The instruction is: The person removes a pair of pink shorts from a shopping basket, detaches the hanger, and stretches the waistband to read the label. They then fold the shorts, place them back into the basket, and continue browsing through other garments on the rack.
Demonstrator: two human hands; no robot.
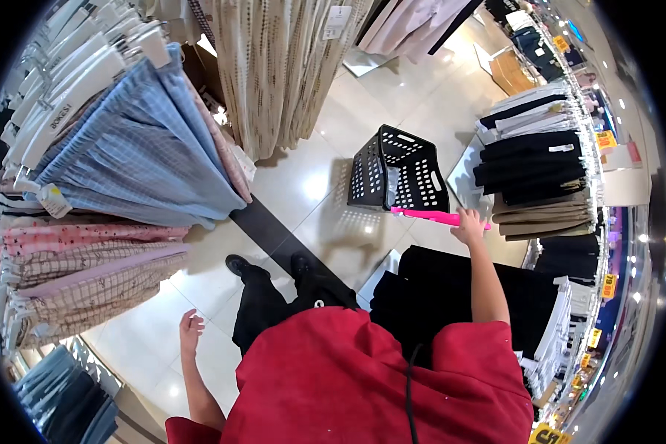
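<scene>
My right hand (469, 226) is closed around the bright pink handle (427, 215) of a black perforated plastic shopping basket (364, 175). The basket stands out in front of me to the right, over the tiled floor; a small pale item (392, 186) lies inside it, too unclear to name. At my lower left, my left hand (191, 327) hangs beside my leg with its fingers slightly apart and nothing in it. Nearest to that hand are checked trousers (100, 283) on a rack. Light blue checked shorts (144, 139) hang from white hangers farther up on the left.
Long beige patterned garments (283, 66) hang ahead. Black garments (455, 283) hang close by my right arm. Along the right side runs a rack with folded-over black trousers (533, 166). Jeans (69, 394) hang at the lower left. A dark strip (280, 238) crosses the floor by my feet.
</scene>
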